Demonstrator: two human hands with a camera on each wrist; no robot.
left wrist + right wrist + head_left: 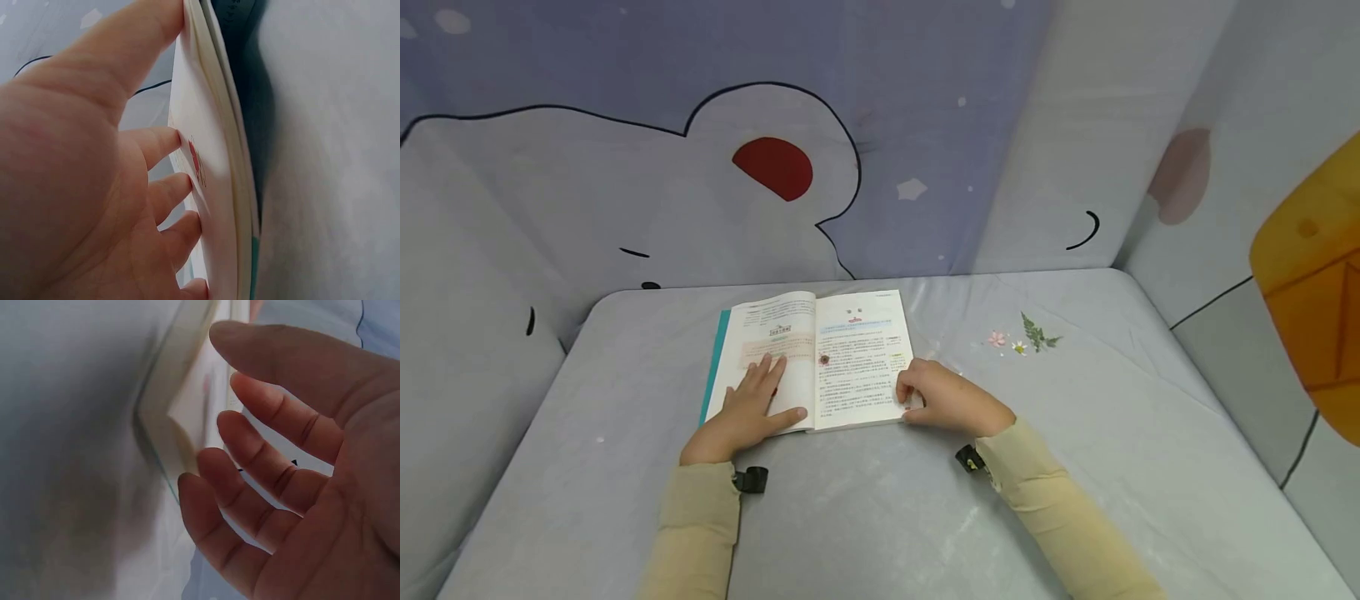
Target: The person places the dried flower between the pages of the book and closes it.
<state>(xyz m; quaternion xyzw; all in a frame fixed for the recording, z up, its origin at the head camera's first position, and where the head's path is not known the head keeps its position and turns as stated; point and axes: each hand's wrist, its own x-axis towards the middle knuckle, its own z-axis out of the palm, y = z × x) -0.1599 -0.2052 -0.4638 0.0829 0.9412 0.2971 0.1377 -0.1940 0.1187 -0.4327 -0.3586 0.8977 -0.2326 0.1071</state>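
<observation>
An open book (865,350) with printed pages and a teal cover edge lies on the table. My left hand (741,421) rests with spread fingers on its left page (215,206), the thumb near the lower edge by the spine. At the lower right corner of the right page, my right hand (951,400) has its fingers bent loosely. In the right wrist view, a gap shows between thumb and fingertips (228,422), with the page corner (181,437) slightly raised beside them. A small dark red dried flower (824,360) lies on the right page near the spine.
Right of the book, a pink pressed flower (997,338), a white and yellow flower (1019,347) and a green fern sprig (1037,333) lie on the pale-covered table (865,517). A printed fabric wall (925,150) rises behind; an orange shape (1315,292) shows at far right.
</observation>
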